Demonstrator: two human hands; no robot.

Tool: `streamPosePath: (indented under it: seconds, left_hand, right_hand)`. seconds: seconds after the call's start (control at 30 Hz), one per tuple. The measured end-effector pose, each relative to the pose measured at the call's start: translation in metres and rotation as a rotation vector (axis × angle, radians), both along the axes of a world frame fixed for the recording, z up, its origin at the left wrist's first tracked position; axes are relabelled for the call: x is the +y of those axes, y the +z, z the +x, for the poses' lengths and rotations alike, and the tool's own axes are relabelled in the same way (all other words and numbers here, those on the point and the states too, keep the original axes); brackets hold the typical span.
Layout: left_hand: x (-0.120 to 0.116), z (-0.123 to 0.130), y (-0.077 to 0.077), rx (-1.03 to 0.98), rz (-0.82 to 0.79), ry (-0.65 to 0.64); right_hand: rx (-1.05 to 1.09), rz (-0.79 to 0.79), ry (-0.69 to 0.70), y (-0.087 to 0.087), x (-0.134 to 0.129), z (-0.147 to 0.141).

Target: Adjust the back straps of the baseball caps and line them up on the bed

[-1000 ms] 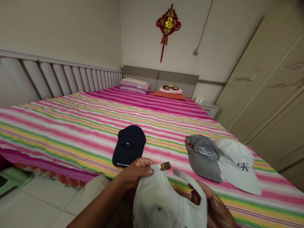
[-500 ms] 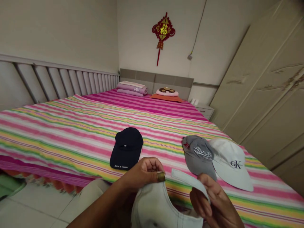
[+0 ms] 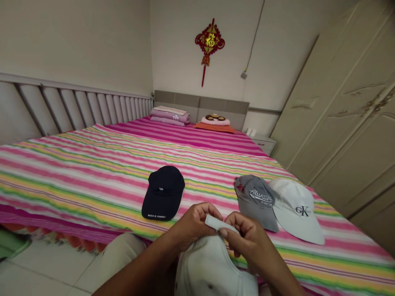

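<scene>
Pale beige trousers [image 3: 125, 250] are worn; the left hand [image 3: 197, 225] and right hand [image 3: 245, 236] are bare.

Left hand [image 3: 197, 226] gripping a pale cap [image 3: 216, 265], right hand [image 3: 248, 238] pinching its strap [image 3: 218, 224], navy cap [image 3: 163, 195] chilling on the bed [image 3: 77, 164].

Dark navy cap [image 3: 163, 191]: white lettering along brim edge, "BELIEVE IN YOURSELF"; small white mark on front, illegible. Grey cap [image 3: 257, 211]: "Always" in white script, smaller line beneath too small to read. White cap [image 3: 291, 193]: dark overlapping letters, apparently "CK". Red wall hanging [image 3: 210, 40]: gold character "福".
</scene>
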State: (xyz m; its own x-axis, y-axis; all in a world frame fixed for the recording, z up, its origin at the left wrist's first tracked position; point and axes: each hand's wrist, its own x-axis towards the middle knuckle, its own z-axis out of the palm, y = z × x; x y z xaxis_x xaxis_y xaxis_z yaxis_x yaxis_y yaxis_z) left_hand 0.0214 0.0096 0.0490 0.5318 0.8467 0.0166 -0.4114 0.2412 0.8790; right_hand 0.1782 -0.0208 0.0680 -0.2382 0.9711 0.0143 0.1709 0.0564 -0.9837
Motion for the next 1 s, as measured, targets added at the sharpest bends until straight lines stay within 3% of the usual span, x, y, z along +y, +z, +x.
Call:
streamPosePath:
  seconds: [0.17,0.43,0.67,0.83,1.0]
  left_hand:
    - [-0.003,0.0,-0.004,-0.066,0.07,-0.047]
    - [-0.009,-0.002,-0.015,-0.004,0.207,0.035]
    - [-0.009,0.001,-0.018,-0.065,0.064,0.197]
    - [-0.009,-0.006,-0.02,-0.121,-0.044,0.143]
    - [-0.01,-0.012,-0.02,-0.14,0.024,0.194]
  right_hand:
    - [0.175,-0.09,-0.007,-0.002,0.003,-0.011]
    - [0.279,-0.113,-0.068,-0.013,0.005,-0.017]
    - [0.329,-0.098,-0.087,-0.017,0.008,-0.019]
    - [0.404,-0.149,-0.077,-0.013,0.002,-0.018]
    - [0.436,-0.221,-0.128,-0.008,-0.003,-0.013]
